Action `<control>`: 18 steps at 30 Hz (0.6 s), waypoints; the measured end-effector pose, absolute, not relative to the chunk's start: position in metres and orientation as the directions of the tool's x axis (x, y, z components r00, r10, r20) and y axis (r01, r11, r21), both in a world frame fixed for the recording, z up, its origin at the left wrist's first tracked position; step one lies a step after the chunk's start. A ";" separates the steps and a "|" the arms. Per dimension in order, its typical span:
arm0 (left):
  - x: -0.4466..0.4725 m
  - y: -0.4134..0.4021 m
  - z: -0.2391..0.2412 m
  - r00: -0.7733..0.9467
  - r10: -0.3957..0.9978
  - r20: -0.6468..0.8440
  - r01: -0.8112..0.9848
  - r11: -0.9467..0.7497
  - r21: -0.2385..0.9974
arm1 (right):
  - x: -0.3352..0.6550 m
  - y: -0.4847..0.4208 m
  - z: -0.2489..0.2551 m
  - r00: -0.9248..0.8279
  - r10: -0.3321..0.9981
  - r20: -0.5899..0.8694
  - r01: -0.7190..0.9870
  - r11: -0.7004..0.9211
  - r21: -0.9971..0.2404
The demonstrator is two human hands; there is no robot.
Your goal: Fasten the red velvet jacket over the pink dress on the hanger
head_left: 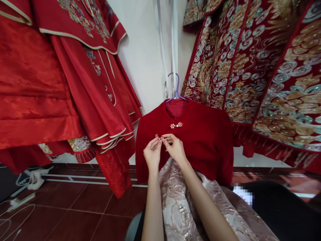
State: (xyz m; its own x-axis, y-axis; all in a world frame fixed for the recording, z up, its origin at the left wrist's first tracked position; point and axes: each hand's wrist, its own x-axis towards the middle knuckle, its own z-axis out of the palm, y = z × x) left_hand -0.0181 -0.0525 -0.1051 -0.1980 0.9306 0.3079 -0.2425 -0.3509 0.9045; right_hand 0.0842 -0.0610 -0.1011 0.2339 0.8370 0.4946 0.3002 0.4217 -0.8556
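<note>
A dark red jacket (200,134) hangs in front of me on a purple hanger (177,89). At its neck a flower-shaped clasp (177,125) with pearly beads joins the two front edges. Lower on the front, my left hand (152,152) and my right hand (174,147) meet with fingertips pinched together on a second beaded clasp (156,136), partly hidden by the fingers. Whether its two halves are joined I cannot tell. Below the jacket spreads a shiny pale pink and gold brocade fabric (175,197), under my forearms.
Red garments with cream piping (82,77) hang at left, and heavily embroidered red and gold robes (250,67) at right. A white rack pole (173,40) stands behind the hanger. White shoes (36,179) and a power strip (21,202) with cables lie on the tiled floor (72,211).
</note>
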 end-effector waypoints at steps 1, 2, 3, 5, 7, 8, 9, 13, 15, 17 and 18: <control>-0.017 -0.052 -0.104 -0.212 0.925 0.317 -0.204 -0.359 0.911 | 0.084 -0.061 -0.101 0.239 0.828 0.507 0.320 0.426 -0.846; -0.017 -0.052 -0.104 -0.225 0.917 0.329 -0.158 -0.368 0.916 | 0.083 -0.062 -0.101 0.241 0.820 0.520 0.335 0.432 -0.837; -0.017 -0.052 -0.103 -0.239 0.908 0.345 -0.111 -0.378 0.919 | 0.083 -0.062 -0.101 0.240 0.813 0.531 0.342 0.441 -0.830; -0.016 -0.050 -0.102 -0.255 0.892 0.373 -0.035 -0.394 0.918 | 0.083 -0.063 -0.101 0.237 0.806 0.543 0.338 0.455 -0.824; -0.016 -0.048 -0.101 -0.256 0.886 0.387 -0.006 -0.402 0.915 | 0.083 -0.063 -0.102 0.237 0.808 0.539 0.321 0.459 -0.828; -0.016 -0.047 -0.102 -0.252 0.886 0.389 -0.008 -0.404 0.915 | 0.083 -0.063 -0.103 0.241 0.809 0.536 0.313 0.458 -0.832; -0.017 -0.046 -0.102 -0.247 0.887 0.391 -0.015 -0.406 0.914 | 0.083 -0.063 -0.104 0.247 0.809 0.534 0.307 0.457 -0.835; -0.019 -0.043 -0.105 -0.228 0.890 0.394 -0.027 -0.411 0.911 | 0.081 -0.061 -0.107 0.272 0.789 0.551 0.309 0.470 -0.827; -0.020 -0.043 -0.105 -0.209 0.892 0.401 -0.020 -0.414 0.910 | 0.081 -0.061 -0.108 0.281 0.779 0.560 0.320 0.474 -0.820; -0.022 -0.042 -0.106 -0.193 0.890 0.412 -0.010 -0.422 0.907 | 0.081 -0.061 -0.108 0.291 0.767 0.572 0.344 0.473 -0.811; -0.023 -0.042 -0.106 -0.186 0.889 0.418 -0.006 -0.427 0.904 | 0.081 -0.062 -0.108 0.296 0.759 0.580 0.360 0.474 -0.804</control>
